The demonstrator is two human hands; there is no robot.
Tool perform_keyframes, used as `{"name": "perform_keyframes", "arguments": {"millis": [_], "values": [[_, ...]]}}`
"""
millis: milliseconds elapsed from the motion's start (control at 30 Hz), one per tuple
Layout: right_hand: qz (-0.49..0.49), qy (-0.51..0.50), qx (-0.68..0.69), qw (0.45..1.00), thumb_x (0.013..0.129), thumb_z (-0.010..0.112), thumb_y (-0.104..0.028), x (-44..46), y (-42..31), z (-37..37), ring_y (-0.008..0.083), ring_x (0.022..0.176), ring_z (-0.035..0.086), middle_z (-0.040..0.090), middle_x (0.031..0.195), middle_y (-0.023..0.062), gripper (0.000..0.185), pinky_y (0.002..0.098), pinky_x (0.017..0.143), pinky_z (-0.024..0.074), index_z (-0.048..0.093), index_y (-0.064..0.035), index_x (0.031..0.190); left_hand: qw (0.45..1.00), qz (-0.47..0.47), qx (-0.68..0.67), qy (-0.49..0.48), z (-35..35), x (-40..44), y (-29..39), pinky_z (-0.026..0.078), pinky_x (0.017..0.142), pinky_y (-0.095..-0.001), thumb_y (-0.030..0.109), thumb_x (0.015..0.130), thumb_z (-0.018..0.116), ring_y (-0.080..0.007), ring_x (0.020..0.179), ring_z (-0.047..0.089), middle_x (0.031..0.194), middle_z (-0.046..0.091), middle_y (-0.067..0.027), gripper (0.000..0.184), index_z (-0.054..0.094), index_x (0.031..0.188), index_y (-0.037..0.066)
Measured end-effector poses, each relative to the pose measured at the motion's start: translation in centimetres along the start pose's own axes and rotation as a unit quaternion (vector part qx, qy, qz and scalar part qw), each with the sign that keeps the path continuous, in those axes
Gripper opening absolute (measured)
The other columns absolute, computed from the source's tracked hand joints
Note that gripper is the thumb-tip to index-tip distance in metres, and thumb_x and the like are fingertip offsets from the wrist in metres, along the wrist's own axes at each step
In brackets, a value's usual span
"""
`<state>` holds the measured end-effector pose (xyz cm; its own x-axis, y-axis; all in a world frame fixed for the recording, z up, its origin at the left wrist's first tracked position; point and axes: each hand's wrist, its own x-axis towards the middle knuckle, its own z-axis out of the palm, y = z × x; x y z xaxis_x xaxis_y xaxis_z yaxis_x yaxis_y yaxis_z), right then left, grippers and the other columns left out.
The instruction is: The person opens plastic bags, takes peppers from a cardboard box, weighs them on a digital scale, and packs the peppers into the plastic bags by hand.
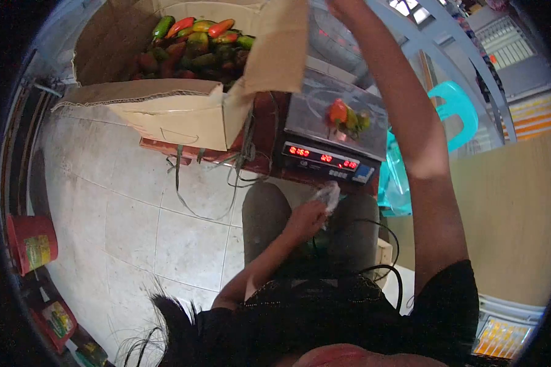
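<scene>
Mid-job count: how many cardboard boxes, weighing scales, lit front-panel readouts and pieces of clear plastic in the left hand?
Cardboard box: 1
Weighing scale: 1
Lit red readouts on its front: 3
Clear plastic in left hand: 1
Total: 6

Scuffed off-white floor tiles (131,214) stretched across the left of the room, while a turquoise plastic chair (468,116) stood beside a broad, pale wood-toned panel (499,214), near blue-grey bars (469,52).

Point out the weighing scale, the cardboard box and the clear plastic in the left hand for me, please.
Weighing scale (309,113): head view, bare left part of its top.
Cardboard box (180,120): head view, outer front wall.
Clear plastic (330,195): head view, middle of the part that shows.
</scene>
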<state>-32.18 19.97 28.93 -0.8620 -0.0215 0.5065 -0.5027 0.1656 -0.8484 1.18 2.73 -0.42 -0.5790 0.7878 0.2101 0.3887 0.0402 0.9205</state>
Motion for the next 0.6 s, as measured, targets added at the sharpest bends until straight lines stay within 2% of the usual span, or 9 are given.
{"name": "perform_keyframes", "arguments": {"millis": [67, 133, 167, 233, 300, 367, 400, 500, 600], "values": [[0.065, 0.015, -0.047, 0.997, 0.089, 0.062, -0.026, -6.2, -0.4, -6.0, 0.0218, 0.086, 0.064, 0.064, 0.1, 0.0111, 0.028, 0.0345, 0.072, 0.0533, 0.059, -0.0056, 0.109, 0.999, 0.029, 0.008, 0.04, 0.8, -0.3, 0.0, 0.044, 0.076, -0.0473, 0.014, 0.085, 0.057, -0.0387, 0.088, 0.056, 0.091, 0.059, -0.0181, 0.016, 0.056, 0.092, 0.0], [0.158, 0.012, -0.127, 0.979, 0.088, 0.063, -0.029, -12.7, -0.4, -10.0, 0.0212, 0.084, 0.065, 0.065, 0.09, 0.0096, 0.029, 0.0352, 0.072, 0.0538, 0.061, -0.0069, 0.107, 0.999, 0.009, 0.045, 0.007, 1.3, -0.6, -0.5, 0.044, 0.075, -0.047, 0.012, 0.083, 0.057, -0.0383, 0.087, 0.056, 0.089, 0.058, -0.0175, 0.014, 0.056, 0.091, 0.001], [0.216, -0.001, -0.183, 0.959, 0.086, 0.065, -0.031, -15.9, -0.5, -11.0, 0.0191, 0.081, 0.064, 0.065, 0.083, 0.0077, 0.032, 0.0336, 0.07, 0.0535, 0.062, -0.0066, 0.107, 0.998, 0.0, 0.065, -0.006, 1.5, -0.8, -0.6, 0.044, 0.075, -0.0468, 0.012, 0.082, 0.058, -0.0381, 0.087, 0.056, 0.088, 0.058, -0.0172, 0.013, 0.055, 0.09, 0.001], [0.324, 0.065, -0.285, 0.9, 0.083, 0.068, -0.037, -21.4, 1.0, -12.8, 0.0166, 0.079, 0.062, 0.062, 0.075, 0.0057, 0.035, 0.0315, 0.069, 0.0519, 0.064, -0.0061, 0.098, 0.992, -0.007, 0.119, -0.032, 1.8, -1.3, -0.3, 0.044, 0.072, -0.0469, 0.01, 0.079, 0.058, -0.0381, 0.085, 0.056, 0.087, 0.058, -0.0164, 0.013, 0.054, 0.089, 0.002], [0.212, 0.003, -0.433, 0.876, 0.08, 0.069, -0.038, -25.2, 6.7, -16.5, 0.0184, 0.08, 0.063, 0.063, 0.076, 0.0088, 0.035, 0.0329, 0.071, 0.0507, 0.064, -0.0044, 0.089, 0.986, 0.003, 0.158, -0.044, 2.1, -1.4, -0.3, 0.044, 0.069, -0.0473, 0.009, 0.076, 0.059, -0.0381, 0.083, 0.056, 0.084, 0.057, -0.0159, 0.013, 0.052, 0.087, 0.003], [0.193, -0.003, -0.48, 0.856, 0.078, 0.07, -0.038, -26.7, 7.2, -16.1, 0.0229, 0.081, 0.064, 0.065, 0.08, 0.0118, 0.036, 0.0368, 0.072, 0.0505, 0.065, -0.004, 0.087, 0.982, 0.029, 0.182, -0.047, 2.6, -1.9, -0.6, 0.044, 0.066, -0.048, 0.008, 0.074, 0.059, -0.0383, 0.08, 0.056, 0.081, 0.055, -0.0156, 0.013, 0.051, 0.084, 0.003], [0.185, -0.005, -0.503, 0.845, 0.076, 0.071, -0.039, -27.1, 7.7, -15.8, 0.0252, 0.081, 0.064, 0.065, 0.083, 0.0133, 0.037, 0.0387, 0.073, 0.0503, 0.066, -0.0038, 0.086, 0.981, 0.027, 0.186, -0.042, 2.4, -2.0, 0.3, 0.044, 0.066, -0.048, 0.008, 0.075, 0.059, -0.0382, 0.079, 0.056, 0.081, 0.055, -0.0155, 0.013, 0.051, 0.084, 0.003], [0.189, 0.019, -0.62, 0.761, 0.072, 0.072, -0.042, -27.7, 10.1, -14.9, 0.0327, 0.084, 0.063, 0.066, 0.091, 0.0164, 0.042, 0.0445, 0.076, 0.0496, 0.066, -0.004, 0.089, 0.979, 0.031, 0.199, -0.017, 2.1, -3.1, 1.8, 0.044, 0.065, -0.048, 0.008, 0.079, 0.058, -0.038, 0.078, 0.056, 0.08, 0.055, -0.0155, 0.011, 0.051, 0.084, 0.003], [0.227, 0.035, -0.624, 0.747, 0.071, 0.072, -0.047, -27.7, 11.7, -15.0, 0.0336, 0.09, 0.063, 0.066, 0.096, 0.0175, 0.047, 0.0458, 0.078, 0.0498, 0.067, -0.0043, 0.091, 0.975, 0.044, 0.217, 0.002, 2.1, -3.5, 1.2, 0.044, 0.066, -0.0478, 0.011, 0.083, 0.057, -0.0381, 0.079, 0.057, 0.081, 0.056, -0.0158, 0.011, 0.052, 0.086, 0.003]]}}
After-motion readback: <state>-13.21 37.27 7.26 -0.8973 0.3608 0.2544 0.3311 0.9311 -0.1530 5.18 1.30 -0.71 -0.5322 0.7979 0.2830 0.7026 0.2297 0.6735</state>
